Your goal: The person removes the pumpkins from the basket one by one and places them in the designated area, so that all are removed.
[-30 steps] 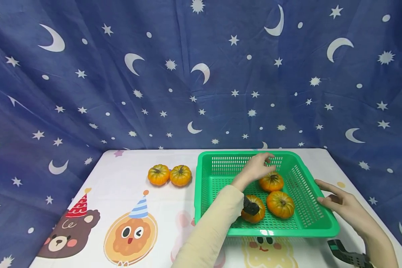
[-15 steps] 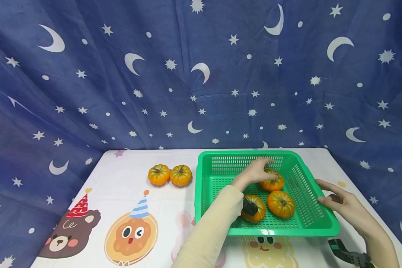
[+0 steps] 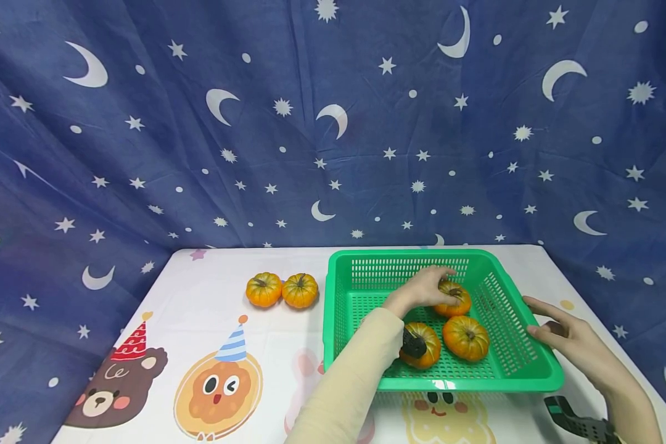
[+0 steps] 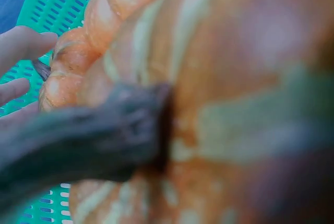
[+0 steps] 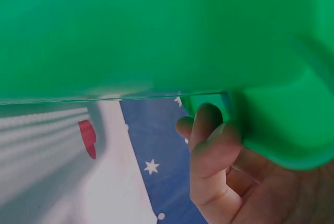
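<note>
My left hand (image 3: 420, 288) reaches into a green plastic basket (image 3: 411, 384) and grips the far pumpkin (image 3: 463, 303), thumb across its near side and fingers behind. In the left wrist view the fingers (image 4: 23, 46) show at the left edge beside that pumpkin's stem, while a blurred nearer pumpkin (image 4: 235, 51) fills most of the picture. Two more small orange pumpkins lie in the basket: one on the right (image 3: 466, 339), one partly behind the left wrist strap (image 3: 428, 346). My right hand (image 3: 577, 348) holds the basket's right rim, its fingers (image 5: 214, 151) curled beneath it in the right wrist view.
Two pumpkins stand side by side on the table left of the basket, a left one (image 3: 263, 290) and a right one (image 3: 300, 291). A white cloth with cartoon prints (image 3: 200, 333) covers the table. Behind hangs a blue curtain (image 3: 288, 185) with moons and stars.
My left hand has lowered from just above the far pumpkin, and its thumb and fingers have closed around it. The right hand and the basket stay in place.
</note>
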Demonstrator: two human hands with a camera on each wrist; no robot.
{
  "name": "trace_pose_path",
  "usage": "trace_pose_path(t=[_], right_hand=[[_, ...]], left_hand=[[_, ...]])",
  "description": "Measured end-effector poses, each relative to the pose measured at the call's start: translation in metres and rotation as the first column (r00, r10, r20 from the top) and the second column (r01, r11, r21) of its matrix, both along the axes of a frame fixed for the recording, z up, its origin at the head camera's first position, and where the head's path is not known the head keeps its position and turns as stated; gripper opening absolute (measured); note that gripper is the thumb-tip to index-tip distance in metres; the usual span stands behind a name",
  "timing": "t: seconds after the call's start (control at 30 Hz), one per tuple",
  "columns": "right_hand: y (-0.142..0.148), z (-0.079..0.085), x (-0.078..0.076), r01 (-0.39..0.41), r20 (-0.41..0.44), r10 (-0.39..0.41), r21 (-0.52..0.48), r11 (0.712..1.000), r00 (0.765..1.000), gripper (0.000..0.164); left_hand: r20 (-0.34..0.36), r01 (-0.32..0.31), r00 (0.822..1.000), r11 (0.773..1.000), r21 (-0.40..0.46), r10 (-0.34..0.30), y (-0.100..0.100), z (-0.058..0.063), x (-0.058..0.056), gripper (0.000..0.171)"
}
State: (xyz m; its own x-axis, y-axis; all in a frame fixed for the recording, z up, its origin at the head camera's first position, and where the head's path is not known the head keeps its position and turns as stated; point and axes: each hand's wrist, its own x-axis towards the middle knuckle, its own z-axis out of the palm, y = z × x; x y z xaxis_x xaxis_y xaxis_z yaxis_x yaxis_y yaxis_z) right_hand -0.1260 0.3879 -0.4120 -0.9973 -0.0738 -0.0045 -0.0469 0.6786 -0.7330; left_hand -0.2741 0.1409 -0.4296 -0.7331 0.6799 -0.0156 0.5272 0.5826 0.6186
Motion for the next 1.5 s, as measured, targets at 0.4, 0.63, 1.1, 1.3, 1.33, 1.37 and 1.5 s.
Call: trace_pose_path(t=[0.4, 0.63, 1.1, 1.3, 1.33, 1.37, 1.5], right_hand=[[0.0001, -0.0006, -0.0010, 0.003, 0.006, -0.003, -0.003, 1.000, 1.000, 0.064], [0.0000, -0.0011, -0.0002, -0.002, -0.011, 0.002, -0.009, 1.000, 1.000, 0.063], [-0.0004, 0.0006, -0.0004, -0.004, -0.013, 0.003, -0.001, 1.000, 1.000, 0.062], [0.0001, 0.0000, -0.0004, -0.008, -0.016, 0.008, -0.011, 1.000, 1.000, 0.062], [0.0002, -0.0001, -0.0004, -0.008, -0.018, 0.008, -0.011, 1.000, 1.000, 0.062], [0.0001, 0.0001, -0.0003, -0.006, -0.016, 0.006, -0.008, 1.000, 1.000, 0.062], [0.0006, -0.0005, 0.0002, -0.002, -0.013, 0.002, 0.004, 1.000, 1.000, 0.063]], left_hand=[[0.100, 0.037, 0.995, 0.993, -0.115, -0.026, -0.0005, -0.0040, 0.0050, 0.075], [0.142, 0.019, 0.990, 0.985, -0.171, 0.006, 0.0005, -0.0042, 0.0077, 0.081], [0.093, 0.037, 0.995, 0.985, -0.166, -0.022, 0.0001, -0.0058, 0.0038, 0.078], [0.062, 0.040, 0.998, 0.984, -0.172, -0.030, -0.0004, -0.0016, 0.0036, 0.077], [0.057, 0.037, 0.998, 0.984, -0.173, -0.027, -0.0004, -0.0006, 0.0038, 0.077], [0.055, 0.034, 0.998, 0.985, -0.172, -0.025, -0.0004, -0.0001, 0.0037, 0.077], [0.042, 0.026, 0.999, 0.982, -0.186, -0.019, -0.0006, 0.0035, 0.0038, 0.077]])
